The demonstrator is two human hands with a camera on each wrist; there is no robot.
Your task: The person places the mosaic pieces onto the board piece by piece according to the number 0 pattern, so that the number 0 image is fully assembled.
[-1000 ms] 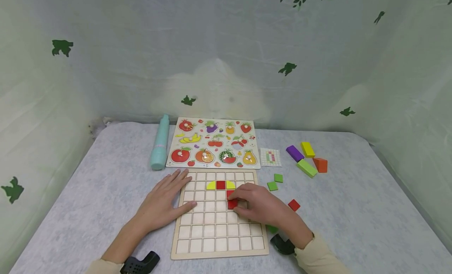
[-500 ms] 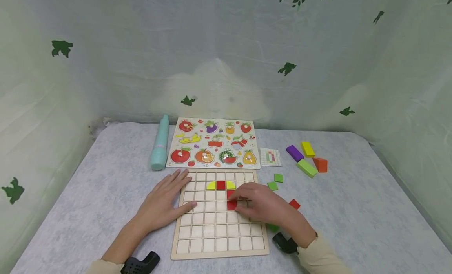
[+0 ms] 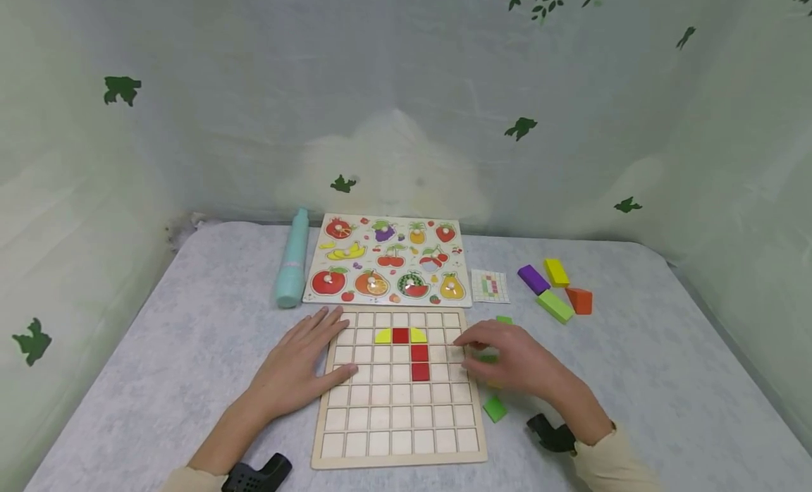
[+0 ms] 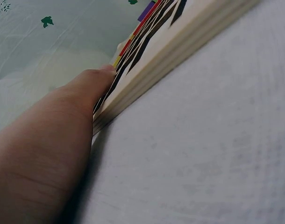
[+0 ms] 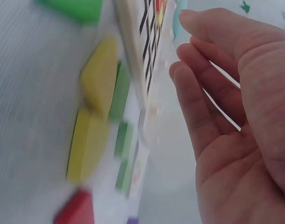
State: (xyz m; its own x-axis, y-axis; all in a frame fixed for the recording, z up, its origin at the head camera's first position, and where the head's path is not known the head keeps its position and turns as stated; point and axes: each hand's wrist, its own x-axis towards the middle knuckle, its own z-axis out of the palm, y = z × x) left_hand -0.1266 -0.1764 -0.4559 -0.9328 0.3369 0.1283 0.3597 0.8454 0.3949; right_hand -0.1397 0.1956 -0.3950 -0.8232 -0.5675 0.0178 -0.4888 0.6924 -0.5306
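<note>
My left hand (image 3: 301,361) lies flat across the left edge of the wooden grid board (image 3: 400,461), fingers spread; in the left wrist view its thumb (image 4: 93,86) touches the rim. Beyond the board's right edge hovers my right hand (image 3: 517,358), its fingers loosely bent with nothing between them, as the right wrist view confirms. On the grid, a red square tile (image 3: 400,335) sits between two yellow rounded tiles (image 3: 383,336). Two more red squares (image 3: 420,371) run down below the right yellow one. Yellow pieces (image 5: 89,147), a red piece (image 5: 77,207) and green pieces lie under the right hand.
A green tile (image 3: 495,408) lies right of the board. Behind stand a fruit puzzle board (image 3: 387,261), a teal bottle (image 3: 292,263) and a small pattern card (image 3: 490,286). Purple, yellow, orange and light green blocks (image 3: 555,306) cluster at the back right.
My right hand has left the lower red tile and moved right, off the grid to over the loose pieces. The left hand stays on the board's edge.
</note>
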